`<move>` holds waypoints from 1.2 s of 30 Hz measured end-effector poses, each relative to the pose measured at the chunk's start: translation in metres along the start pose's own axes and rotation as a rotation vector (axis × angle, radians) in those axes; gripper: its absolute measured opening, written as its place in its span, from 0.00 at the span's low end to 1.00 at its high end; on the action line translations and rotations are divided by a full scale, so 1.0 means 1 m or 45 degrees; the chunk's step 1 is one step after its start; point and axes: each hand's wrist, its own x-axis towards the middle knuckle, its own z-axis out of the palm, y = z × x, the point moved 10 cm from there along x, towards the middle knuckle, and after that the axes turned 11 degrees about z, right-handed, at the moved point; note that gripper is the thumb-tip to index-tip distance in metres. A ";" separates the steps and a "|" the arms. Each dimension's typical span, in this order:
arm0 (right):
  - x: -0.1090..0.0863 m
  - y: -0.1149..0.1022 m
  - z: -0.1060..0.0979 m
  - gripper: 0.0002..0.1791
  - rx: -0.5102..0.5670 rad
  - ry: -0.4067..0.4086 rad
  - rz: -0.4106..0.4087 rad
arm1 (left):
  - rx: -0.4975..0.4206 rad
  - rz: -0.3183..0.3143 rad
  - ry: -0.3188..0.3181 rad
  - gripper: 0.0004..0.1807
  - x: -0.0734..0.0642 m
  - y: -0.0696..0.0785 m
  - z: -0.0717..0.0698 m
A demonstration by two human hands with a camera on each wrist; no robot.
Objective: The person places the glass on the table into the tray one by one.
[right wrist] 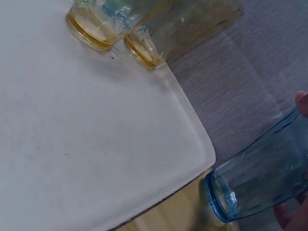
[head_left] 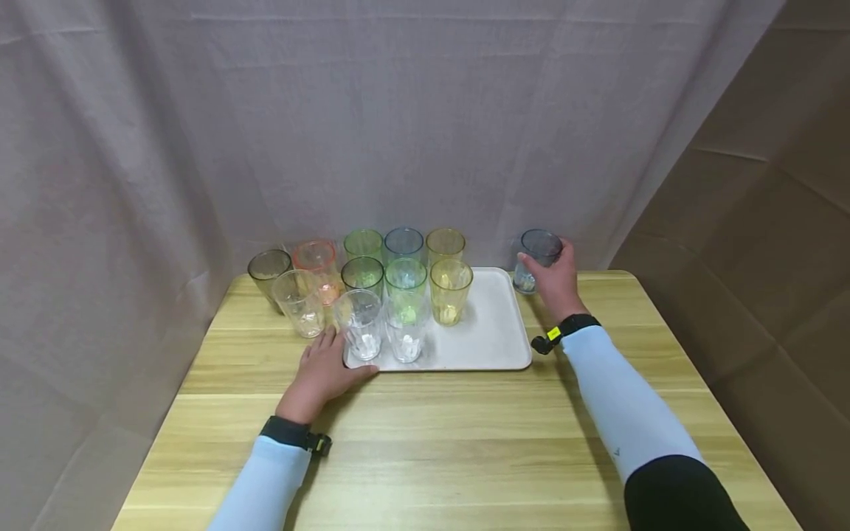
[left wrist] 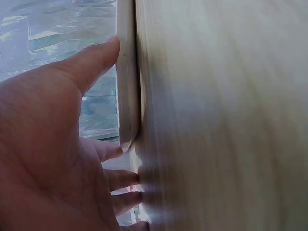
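Note:
In the head view my right hand (head_left: 556,284) grips a blue glass (head_left: 524,279), thumb on one side and fingers on the other, just right of a white tray (head_left: 494,335). The right wrist view shows that blue glass (right wrist: 260,178) beside the tray's corner. At the tray's front left corner rests my left hand (head_left: 325,372), with fingers extended; its thumb (left wrist: 98,60) touches the front rim. Several glasses stand on the tray: yellow (head_left: 450,291) ones, green ones, a blue one (head_left: 403,242) and clear ones (head_left: 407,335) in front.
Left of the tray stand a dark grey glass (head_left: 268,273), an orange glass (head_left: 316,258) and a clear glass (head_left: 300,302) on the wooden table (head_left: 425,442). A grey curtain (head_left: 425,133) hangs behind the table, and a brown cloth (head_left: 764,221) on the right.

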 end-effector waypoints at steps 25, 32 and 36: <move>-0.121 -0.003 -0.005 0.58 -0.063 -0.225 -0.012 | -0.004 0.001 -0.014 0.64 0.000 -0.001 0.000; -0.142 0.000 0.005 0.55 -0.058 -0.278 -0.042 | -0.005 0.000 -0.009 0.64 0.000 0.000 0.000; -0.151 -0.007 0.016 0.54 -0.067 -0.295 -0.078 | -0.003 0.005 -0.007 0.64 0.000 0.000 0.001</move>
